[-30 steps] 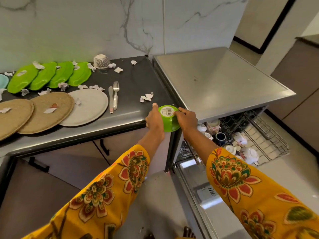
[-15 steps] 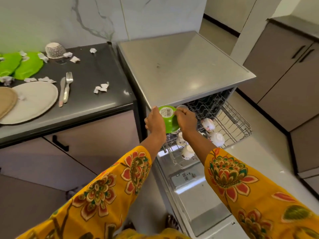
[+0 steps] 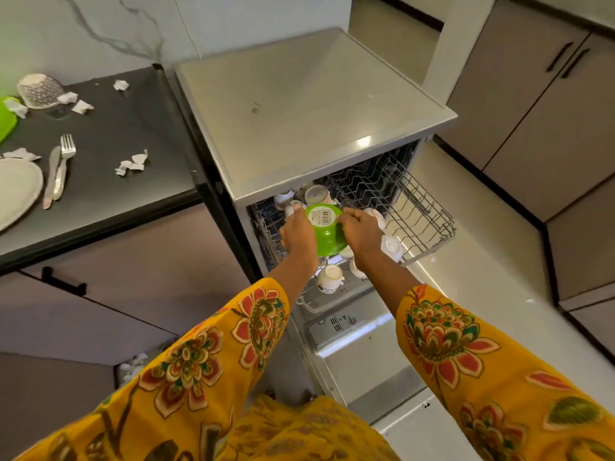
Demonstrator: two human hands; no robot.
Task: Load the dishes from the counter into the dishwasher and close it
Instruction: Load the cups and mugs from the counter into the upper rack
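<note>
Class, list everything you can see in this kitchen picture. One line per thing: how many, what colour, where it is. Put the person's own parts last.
green bowl: one, green with a barcode sticker on its base, upside down over the upper rack, held by both hands
upper rack: one, grey wire, pulled out of the dishwasher
dishwasher: one, silver, beside the counter, door open
cups: several, white, in the upper rack
counter: one, dark, left of the dishwasher
fork: one, silver, on the counter
knife: one, silver, beside the fork
plate: one, off-white, at the counter's left edge
paper scraps: several, white, scattered on the counter
left hand: one, holds the bowl
right hand: one, holds the bowl
</note>
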